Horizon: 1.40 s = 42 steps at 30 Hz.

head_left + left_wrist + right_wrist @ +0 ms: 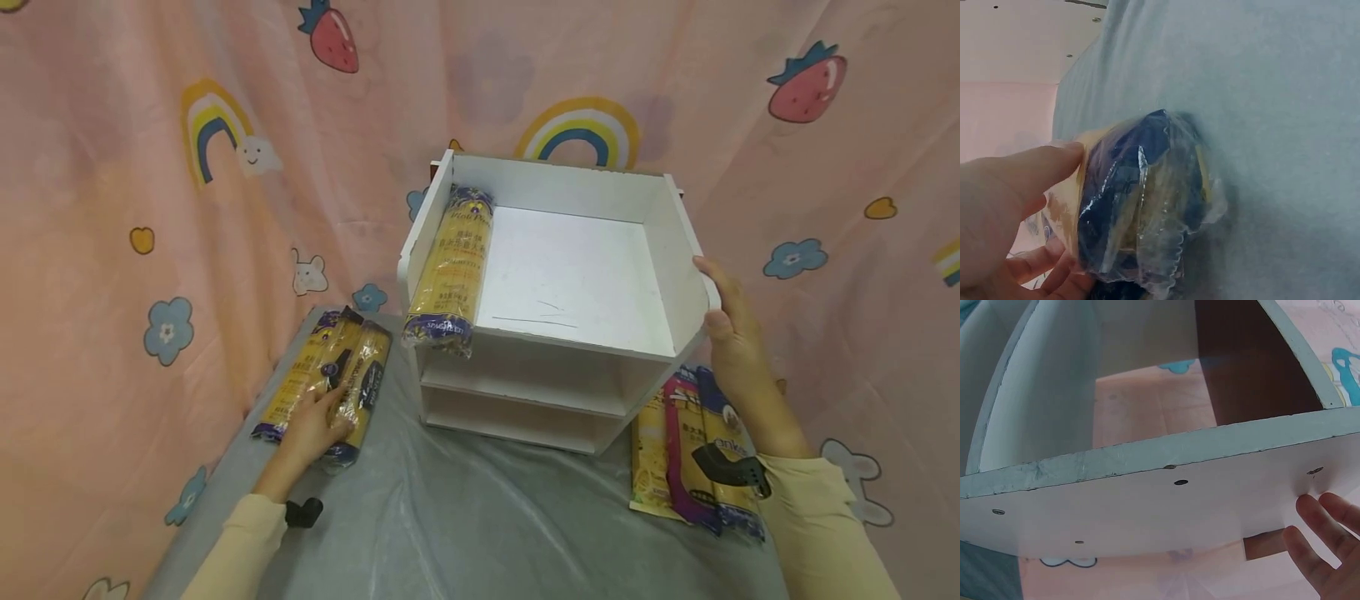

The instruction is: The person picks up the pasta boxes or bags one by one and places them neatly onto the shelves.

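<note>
My left hand point(311, 429) grips a clear bag of spaghetti point(367, 379) with a dark label, lying at the left of the table. The left wrist view shows the thumb on one side of the bag's blue end point(1125, 162) and the fingers on the other. Beside it lie more spaghetti packs point(296, 387), partly overlapped. My right hand point(738, 350) touches the right side wall of a white shelf unit point(570, 275). In the right wrist view its fingers point(1316, 519) extend against the outer panel. One spaghetti pack point(453, 267) lies on the unit's top tier, along the left wall.
Three pasta packs point(686, 442) lie to the right of the unit, partly behind my right forearm. Lower compartments point(517, 400) face me beneath the top tier. A grey cloth point(480, 517) covers the table. A pink patterned curtain point(360, 150) hangs behind.
</note>
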Motion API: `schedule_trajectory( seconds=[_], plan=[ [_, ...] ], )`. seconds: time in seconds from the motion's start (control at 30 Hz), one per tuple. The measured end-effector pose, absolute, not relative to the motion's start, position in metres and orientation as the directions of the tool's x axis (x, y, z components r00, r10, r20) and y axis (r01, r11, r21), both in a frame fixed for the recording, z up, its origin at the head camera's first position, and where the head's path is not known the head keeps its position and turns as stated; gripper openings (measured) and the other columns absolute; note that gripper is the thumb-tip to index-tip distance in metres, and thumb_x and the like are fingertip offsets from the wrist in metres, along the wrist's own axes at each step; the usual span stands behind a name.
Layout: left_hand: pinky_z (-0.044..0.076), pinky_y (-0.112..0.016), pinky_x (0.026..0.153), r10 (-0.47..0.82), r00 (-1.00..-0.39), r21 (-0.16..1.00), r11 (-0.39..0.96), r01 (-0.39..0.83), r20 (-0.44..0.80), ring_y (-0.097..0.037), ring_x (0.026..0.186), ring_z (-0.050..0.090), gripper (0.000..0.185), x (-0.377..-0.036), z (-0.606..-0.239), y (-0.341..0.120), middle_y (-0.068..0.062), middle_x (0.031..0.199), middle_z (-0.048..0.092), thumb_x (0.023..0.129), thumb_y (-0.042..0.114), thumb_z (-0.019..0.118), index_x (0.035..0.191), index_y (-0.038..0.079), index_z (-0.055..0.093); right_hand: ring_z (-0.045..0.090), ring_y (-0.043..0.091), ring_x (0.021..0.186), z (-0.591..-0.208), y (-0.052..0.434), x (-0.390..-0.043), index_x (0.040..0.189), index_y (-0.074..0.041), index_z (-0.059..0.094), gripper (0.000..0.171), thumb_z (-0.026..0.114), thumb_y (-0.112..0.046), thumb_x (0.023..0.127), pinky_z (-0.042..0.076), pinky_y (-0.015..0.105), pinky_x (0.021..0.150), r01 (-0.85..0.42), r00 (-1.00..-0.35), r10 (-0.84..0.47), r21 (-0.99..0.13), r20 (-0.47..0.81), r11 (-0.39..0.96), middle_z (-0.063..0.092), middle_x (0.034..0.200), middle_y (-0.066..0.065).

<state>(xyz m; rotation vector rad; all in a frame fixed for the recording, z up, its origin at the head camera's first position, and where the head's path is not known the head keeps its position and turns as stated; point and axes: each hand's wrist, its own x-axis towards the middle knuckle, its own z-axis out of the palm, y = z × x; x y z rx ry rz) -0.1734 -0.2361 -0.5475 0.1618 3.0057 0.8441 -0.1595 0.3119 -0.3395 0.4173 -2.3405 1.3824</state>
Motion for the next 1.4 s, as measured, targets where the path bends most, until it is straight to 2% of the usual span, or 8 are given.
schedule_trajectory(
  seconds=[0.17, 0.3, 0.4, 0.57, 0.73, 0.93, 1.17, 1.4],
  plan=[
    [0.046, -0.053, 0.078, 0.129, -0.992, 0.511, 0.853, 0.105, -0.012, -0.038, 0.091, 0.057, 0.073, -0.1729, -0.5463, -0.2336, -0.031, 0.111, 0.057, 0.080, 0.021, 0.080, 0.143, 0.000, 0.049, 0.034, 0.012, 0.137, -0.3394, 0.3115, -0.1596, 0.154, -0.025, 0.036, 0.052, 0.043, -0.038, 0.104, 0.027, 0.037, 0.116, -0.429, -0.885, -0.048, -0.770, 0.463, 0.473, 0.031, 0.157, -0.003],
    [0.046, -0.062, 0.090, 0.147, -0.988, 0.500, 0.860, 0.101, -0.054, -0.048, 0.107, 0.059, 0.074, -0.1714, -0.5435, -0.2314, -0.035, 0.124, 0.058, 0.082, 0.024, 0.080, 0.144, 0.000, 0.048, 0.032, 0.014, 0.140, -0.3395, 0.3117, -0.1596, 0.154, -0.027, 0.034, 0.051, 0.042, -0.037, 0.104, 0.020, 0.058, 0.120, -0.418, -0.891, -0.049, -0.772, 0.452, 0.478, 0.029, 0.159, -0.004],
    [0.048, -0.060, 0.089, 0.173, -0.984, 0.492, 0.862, 0.125, -0.053, -0.047, 0.105, 0.061, 0.077, -0.1719, -0.5419, -0.2309, -0.033, 0.120, 0.062, 0.080, 0.025, 0.082, 0.144, 0.000, 0.047, 0.031, 0.016, 0.141, -0.3395, 0.3120, -0.1594, 0.154, -0.028, 0.033, 0.052, 0.042, -0.038, 0.104, 0.018, 0.066, 0.118, -0.407, -0.898, -0.048, -0.781, 0.438, 0.473, 0.027, 0.160, -0.004],
    [0.050, -0.055, 0.087, 0.205, -0.978, 0.505, 0.849, 0.154, -0.047, -0.042, 0.100, 0.063, 0.083, -0.1727, -0.5441, -0.2297, -0.031, 0.114, 0.066, 0.074, 0.025, 0.085, 0.143, -0.002, 0.047, 0.032, 0.016, 0.141, -0.3399, 0.3119, -0.1593, 0.154, -0.028, 0.033, 0.051, 0.042, -0.038, 0.105, 0.022, 0.058, 0.120, -0.400, -0.900, -0.047, -0.781, 0.433, 0.479, 0.027, 0.160, -0.004],
    [0.049, -0.058, 0.095, 0.205, -0.974, 0.538, 0.834, 0.124, -0.094, -0.047, 0.114, 0.061, 0.085, -0.1719, -0.5465, -0.2291, -0.033, 0.130, 0.059, 0.076, 0.026, 0.084, 0.147, 0.001, 0.043, 0.033, 0.016, 0.141, -0.3397, 0.3118, -0.1597, 0.154, -0.027, 0.034, 0.053, 0.044, -0.040, 0.104, 0.025, 0.057, 0.120, -0.419, -0.893, -0.051, -0.782, 0.448, 0.461, 0.027, 0.160, -0.005],
    [0.048, -0.059, 0.094, 0.221, -0.970, 0.536, 0.834, 0.131, -0.106, -0.045, 0.113, 0.060, 0.086, -0.1712, -0.5473, -0.2299, -0.032, 0.129, 0.059, 0.078, 0.027, 0.083, 0.149, 0.003, 0.041, 0.034, 0.014, 0.138, -0.3401, 0.3124, -0.1598, 0.154, -0.025, 0.034, 0.054, 0.044, -0.041, 0.103, 0.030, 0.045, 0.120, -0.433, -0.887, -0.062, -0.779, 0.457, 0.453, 0.028, 0.159, -0.004],
    [0.046, -0.061, 0.096, 0.230, -0.963, 0.528, 0.840, 0.125, -0.138, -0.047, 0.115, 0.058, 0.092, -0.1717, -0.5432, -0.2280, -0.033, 0.131, 0.057, 0.074, 0.027, 0.087, 0.149, 0.003, 0.041, 0.037, 0.014, 0.134, -0.3418, 0.3138, -0.1600, 0.154, -0.021, 0.034, 0.056, 0.045, -0.041, 0.103, 0.036, 0.025, 0.111, -0.465, -0.872, -0.075, -0.771, 0.483, 0.436, 0.030, 0.159, -0.002],
    [0.047, -0.059, 0.097, 0.245, -0.952, 0.559, 0.823, 0.104, -0.184, -0.047, 0.118, 0.058, 0.093, -0.1717, -0.5396, -0.2280, -0.033, 0.138, 0.053, 0.075, 0.021, 0.086, 0.151, 0.004, 0.037, 0.033, 0.016, 0.141, -0.3421, 0.3135, -0.1603, 0.154, -0.024, 0.033, 0.053, 0.043, -0.038, 0.104, 0.025, 0.054, 0.121, -0.447, -0.878, -0.071, -0.758, 0.473, 0.475, 0.028, 0.160, -0.002]
  ],
)
